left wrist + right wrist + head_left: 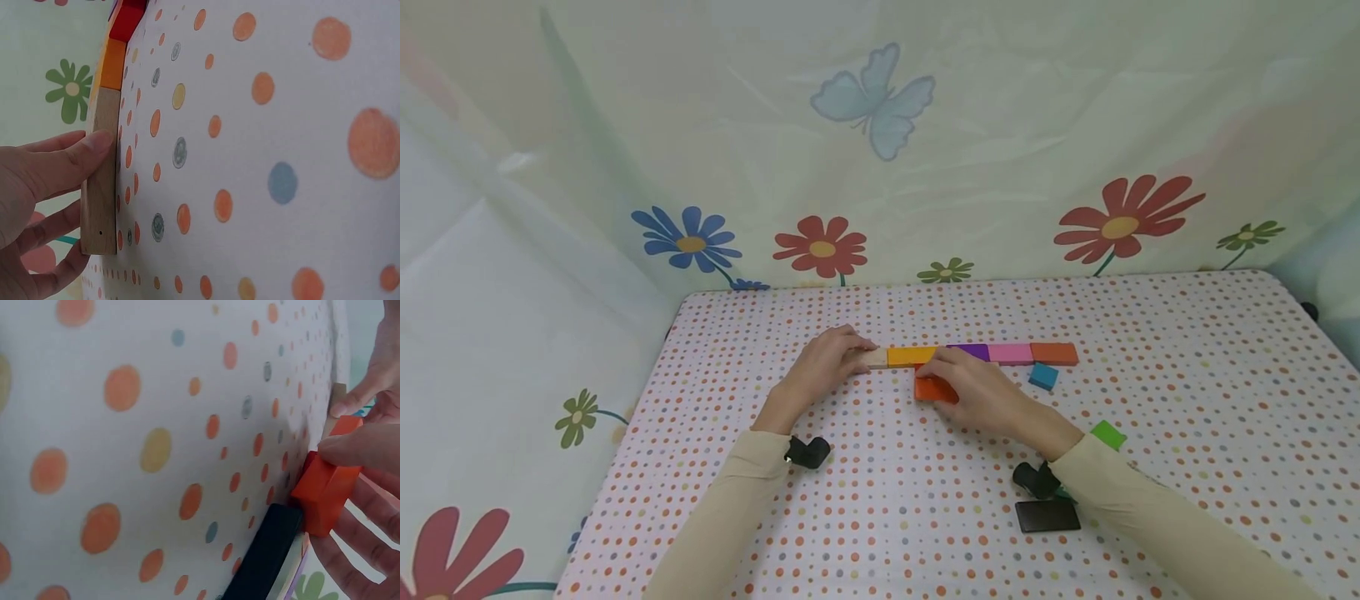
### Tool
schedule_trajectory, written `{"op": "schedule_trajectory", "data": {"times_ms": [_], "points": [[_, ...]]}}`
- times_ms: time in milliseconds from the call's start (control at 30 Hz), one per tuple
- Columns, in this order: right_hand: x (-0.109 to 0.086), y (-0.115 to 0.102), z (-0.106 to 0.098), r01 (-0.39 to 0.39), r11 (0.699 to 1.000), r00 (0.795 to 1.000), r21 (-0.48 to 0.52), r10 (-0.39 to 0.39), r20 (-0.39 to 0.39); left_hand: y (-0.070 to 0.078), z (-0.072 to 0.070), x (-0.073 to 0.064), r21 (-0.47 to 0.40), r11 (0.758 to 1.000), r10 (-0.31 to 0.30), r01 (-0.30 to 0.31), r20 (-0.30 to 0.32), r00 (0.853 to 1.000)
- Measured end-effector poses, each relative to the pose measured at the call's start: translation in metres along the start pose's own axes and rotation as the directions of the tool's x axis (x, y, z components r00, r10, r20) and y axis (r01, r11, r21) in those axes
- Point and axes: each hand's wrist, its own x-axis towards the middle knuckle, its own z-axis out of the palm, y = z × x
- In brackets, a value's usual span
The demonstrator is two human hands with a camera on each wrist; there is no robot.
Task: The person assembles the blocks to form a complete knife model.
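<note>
My left hand (831, 362) pinches a plain wooden block (101, 175) between thumb and fingers, at the left end of a row of coloured blocks on the table. A yellow-orange block (113, 62) adjoins it. The right hand (973, 387) grips an orange-red block (328, 487) just in front of the row. Beside that block, in the right wrist view, lie a dark block (265, 550) and a sliver of a red block (310, 459). Rightward the row continues with purple (970, 351), pink (1011, 354) and orange (1054, 354) blocks. My right hand hides part of the row.
A small blue block (1043, 376) lies before the row's right end. Nearer me are a bright green block (1108, 435) and a black block (1047, 516), by my right forearm. A dotted cloth (865, 500) covers the table; a flowered curtain (1000, 167) hangs behind.
</note>
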Motion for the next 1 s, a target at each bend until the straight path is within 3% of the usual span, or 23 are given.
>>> {"op": "schedule_trajectory", "data": {"times_ms": [767, 1000], "points": [[0.0007, -0.0003, 0.0078, 0.03, 0.986, 1.0, -0.161, -0.029, 0.012, 0.0001, 0.0013, -0.0001, -0.003, 1.0, -0.029, 0.029, 0.013, 0.999], [0.0026, -0.0005, 0.0087, 0.04, 0.983, 0.999, -0.18, -0.037, 0.017, -0.0002, 0.0011, -0.0002, 0.012, 1.0, 0.002, -0.002, 0.004, 1.0]]}}
